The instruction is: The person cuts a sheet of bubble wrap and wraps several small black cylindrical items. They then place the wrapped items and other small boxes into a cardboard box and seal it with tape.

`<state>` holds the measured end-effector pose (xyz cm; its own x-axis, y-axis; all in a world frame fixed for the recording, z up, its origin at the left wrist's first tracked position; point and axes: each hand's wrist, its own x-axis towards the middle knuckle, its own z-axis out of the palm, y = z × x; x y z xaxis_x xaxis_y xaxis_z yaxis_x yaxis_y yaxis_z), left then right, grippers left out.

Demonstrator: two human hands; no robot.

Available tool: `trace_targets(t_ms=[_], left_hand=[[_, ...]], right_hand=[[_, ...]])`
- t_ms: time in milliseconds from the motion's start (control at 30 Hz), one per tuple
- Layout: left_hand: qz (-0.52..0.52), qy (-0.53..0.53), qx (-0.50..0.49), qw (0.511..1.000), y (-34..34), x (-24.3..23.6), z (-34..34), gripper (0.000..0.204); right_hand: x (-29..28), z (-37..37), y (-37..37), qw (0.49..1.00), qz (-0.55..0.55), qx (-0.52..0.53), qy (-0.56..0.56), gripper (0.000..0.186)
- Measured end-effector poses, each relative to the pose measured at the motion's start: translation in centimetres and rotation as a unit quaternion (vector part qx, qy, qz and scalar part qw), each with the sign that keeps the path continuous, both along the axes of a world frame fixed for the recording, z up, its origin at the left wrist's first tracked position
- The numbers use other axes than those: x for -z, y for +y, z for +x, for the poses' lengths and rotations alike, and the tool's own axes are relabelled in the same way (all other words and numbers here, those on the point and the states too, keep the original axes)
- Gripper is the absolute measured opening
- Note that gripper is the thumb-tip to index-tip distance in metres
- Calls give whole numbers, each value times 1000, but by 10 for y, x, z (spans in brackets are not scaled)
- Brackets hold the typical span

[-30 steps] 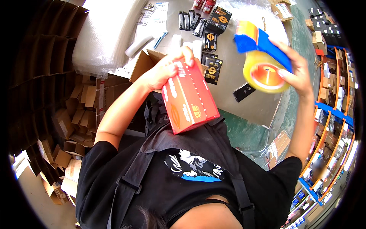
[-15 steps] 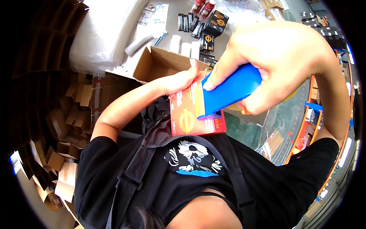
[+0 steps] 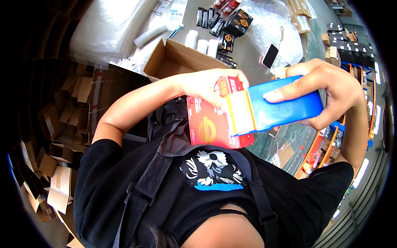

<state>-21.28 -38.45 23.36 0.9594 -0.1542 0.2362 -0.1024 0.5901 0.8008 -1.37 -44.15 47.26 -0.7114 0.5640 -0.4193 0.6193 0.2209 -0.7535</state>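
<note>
My left hand [image 3: 206, 84] grips a red carton [image 3: 204, 126] with gold and white print near my chest, its thumb lying over the upper face and its fingers behind the far edge. My right hand [image 3: 328, 89] is wrapped round a blue tape dispenser [image 3: 287, 105], thumb along the top. The dispenser's orange-yellow toothed end [image 3: 241, 113] lies against the right part of the carton, close to my left thumb. Whether a strip of tape is stuck there I cannot tell.
Just beyond my left hand stands an open cardboard box [image 3: 182, 58]. The table behind holds white rolls [image 3: 191, 39], black boxes [image 3: 238, 22], red bottles [image 3: 231, 6], a phone [image 3: 270, 56] and bubble wrap [image 3: 105, 33]. Cartons [image 3: 62, 186] are piled at left.
My right hand has drawn the dispenser rightward and turned it flatter against the carton. My left fingers have shifted over the carton's top edge. The phone, previously hidden, now shows.
</note>
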Motion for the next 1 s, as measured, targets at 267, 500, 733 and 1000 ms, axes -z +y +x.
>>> trace_targets(t_ms=[267, 500, 733, 1000], left_hand=[[34, -50, -39, 997, 5, -11, 1, 107], [42, -139, -84, 986, 2, -12, 6, 103], [107, -165, -147, 969, 0, -4, 20, 98], [44, -218, -209, 952, 2, 5, 6, 99]], right_hand=[[-40, 46, -35, 995, 8, 57, -84, 72], [-25, 49, -47, 987, 30, 35, -154, 75], [1, 23, -37, 987, 36, -4, -158, 71], [116, 43, -15, 947, -277, -78, -143, 53]])
